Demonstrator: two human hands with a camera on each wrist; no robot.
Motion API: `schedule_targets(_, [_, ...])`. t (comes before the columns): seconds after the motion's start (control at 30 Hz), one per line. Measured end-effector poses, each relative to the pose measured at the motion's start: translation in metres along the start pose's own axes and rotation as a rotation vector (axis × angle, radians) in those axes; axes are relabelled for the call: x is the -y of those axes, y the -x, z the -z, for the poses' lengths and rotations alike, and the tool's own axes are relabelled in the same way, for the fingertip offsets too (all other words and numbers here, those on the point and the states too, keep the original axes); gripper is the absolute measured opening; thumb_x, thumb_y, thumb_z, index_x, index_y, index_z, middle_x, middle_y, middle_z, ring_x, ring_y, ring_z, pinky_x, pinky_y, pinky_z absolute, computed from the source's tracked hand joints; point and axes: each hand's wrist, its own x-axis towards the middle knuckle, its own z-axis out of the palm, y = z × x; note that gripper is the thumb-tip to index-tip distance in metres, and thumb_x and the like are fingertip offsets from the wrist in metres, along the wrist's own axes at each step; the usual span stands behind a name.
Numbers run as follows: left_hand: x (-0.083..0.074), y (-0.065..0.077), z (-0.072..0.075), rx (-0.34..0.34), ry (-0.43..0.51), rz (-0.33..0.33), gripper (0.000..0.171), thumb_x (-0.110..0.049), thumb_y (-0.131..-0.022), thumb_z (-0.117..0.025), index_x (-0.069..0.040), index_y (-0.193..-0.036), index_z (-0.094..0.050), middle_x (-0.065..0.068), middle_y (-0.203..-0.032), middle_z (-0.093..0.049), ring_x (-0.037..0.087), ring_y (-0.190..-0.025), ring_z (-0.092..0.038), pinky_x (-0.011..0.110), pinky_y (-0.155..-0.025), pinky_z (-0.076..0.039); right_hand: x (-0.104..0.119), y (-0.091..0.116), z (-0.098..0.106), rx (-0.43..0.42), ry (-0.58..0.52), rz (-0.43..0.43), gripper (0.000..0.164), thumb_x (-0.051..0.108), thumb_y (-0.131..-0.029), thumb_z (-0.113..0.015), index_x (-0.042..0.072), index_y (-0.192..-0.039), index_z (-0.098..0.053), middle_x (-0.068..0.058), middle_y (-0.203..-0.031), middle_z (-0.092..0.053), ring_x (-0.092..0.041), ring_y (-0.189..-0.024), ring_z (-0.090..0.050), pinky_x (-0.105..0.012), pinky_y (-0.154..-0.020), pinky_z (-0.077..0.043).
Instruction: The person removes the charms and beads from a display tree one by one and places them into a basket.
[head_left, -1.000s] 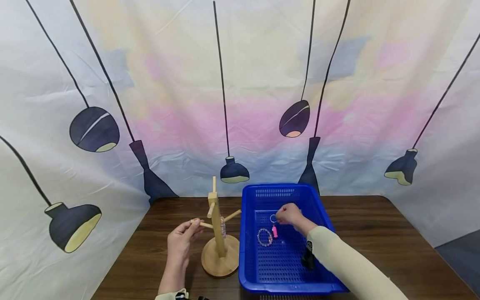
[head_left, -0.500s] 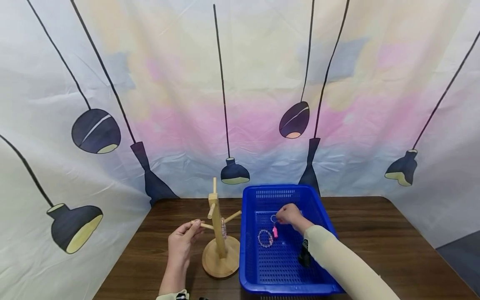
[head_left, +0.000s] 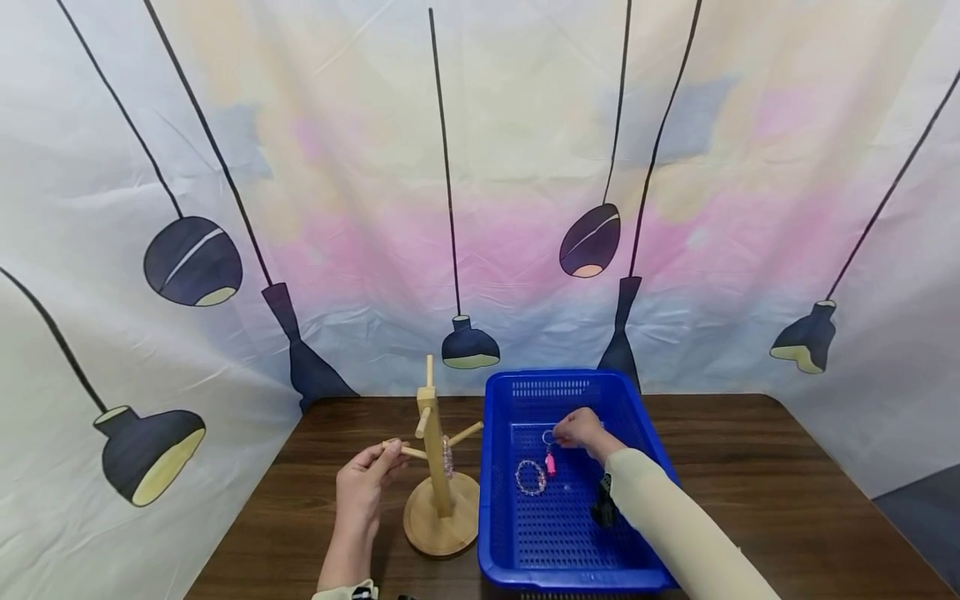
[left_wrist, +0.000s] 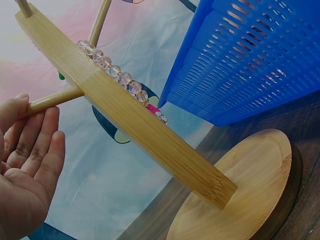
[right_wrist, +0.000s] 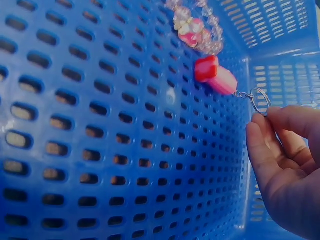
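Hands have scarcely moved since the earlier frames: the right hand point(head_left: 581, 430) stays inside the blue basket point(head_left: 507, 550), only its sleeve point(head_left: 675, 533) has slid a little deeper, and the left hand point(head_left: 364, 485) remains at a side peg of the wooden stand point(head_left: 435, 467). The right hand pinches the metal ring of a keychain point(right_wrist: 216, 75) between thumb and fingertips point(right_wrist: 260, 145); its pink charm, red at one end, hangs on a short chain just above the basket floor, near a beaded bracelet point(head_left: 530, 476) lying there. The left hand's fingers seem to touch the peg's tip, palm spread. Another string of clear beads point(left_wrist: 116, 71) hangs against the stand's post.
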Motion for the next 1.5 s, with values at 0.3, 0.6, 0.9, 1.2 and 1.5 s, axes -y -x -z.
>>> schedule_targets(0.3, [0.001,0.0,0.0,-0.003,-0.007,0.003,0.024,-0.009,-0.099,-0.068,-0.023,-0.082,-0.077,-0.013,-0.08,-0.078,-0.001,-0.076,-0.073,0.019,-0.078,-0.063,-0.006,-0.011,-0.002,0.01,-0.02,-0.025,0.012,-0.009,-0.086,-0.066,-0.016,-0.093,-0.073,-0.017,-0.08,-0.075,-0.016,-0.067,-0.069,-0.033,-0.07,-0.066])
schedule_targets(0.6, [0.0,-0.001,-0.001,-0.002,0.002,-0.002,0.02,-0.008,-0.098,-0.068,-0.02,-0.086,-0.078,-0.015,-0.079,-0.077,-0.001,-0.075,-0.074,0.018,-0.076,-0.063,-0.004,-0.01,-0.005,-0.018,0.002,-0.046,0.008,-0.007,-0.087,-0.068,-0.013,-0.09,-0.072,-0.005,-0.069,-0.068,-0.011,-0.061,-0.063,-0.031,-0.069,-0.065])
schedule_targets(0.9, [0.0,-0.001,-0.001,-0.004,0.021,-0.01,0.018,-0.006,-0.098,-0.068,-0.016,-0.088,-0.078,-0.01,-0.08,-0.079,0.0,-0.075,-0.074,0.019,-0.076,-0.064,-0.008,-0.015,-0.008,-0.049,0.087,-0.02,0.006,-0.007,-0.083,-0.069,-0.009,-0.081,-0.075,-0.007,-0.066,-0.069,-0.012,-0.059,-0.062,-0.03,-0.064,-0.063])
schedule_targets(1.2, [0.001,0.001,0.0,0.001,0.041,-0.017,0.026,-0.006,-0.099,-0.067,-0.022,-0.081,-0.077,-0.011,-0.079,-0.079,-0.001,-0.075,-0.074,0.019,-0.077,-0.063,-0.01,-0.014,-0.012,-0.088,0.206,0.045,0.017,-0.005,-0.082,-0.071,-0.004,-0.065,-0.07,-0.01,-0.064,-0.071,-0.013,-0.057,-0.063,-0.032,-0.061,-0.063])
schedule_targets(1.5, [-0.001,0.0,-0.001,0.0,0.032,-0.013,0.025,-0.005,-0.098,-0.068,-0.021,-0.082,-0.077,-0.011,-0.079,-0.079,-0.001,-0.075,-0.074,0.019,-0.076,-0.063,-0.007,-0.011,-0.014,-0.122,0.267,0.046,0.038,-0.004,-0.082,-0.069,0.009,-0.051,-0.053,-0.005,-0.055,-0.064,-0.012,-0.053,-0.061,-0.029,-0.057,-0.06])
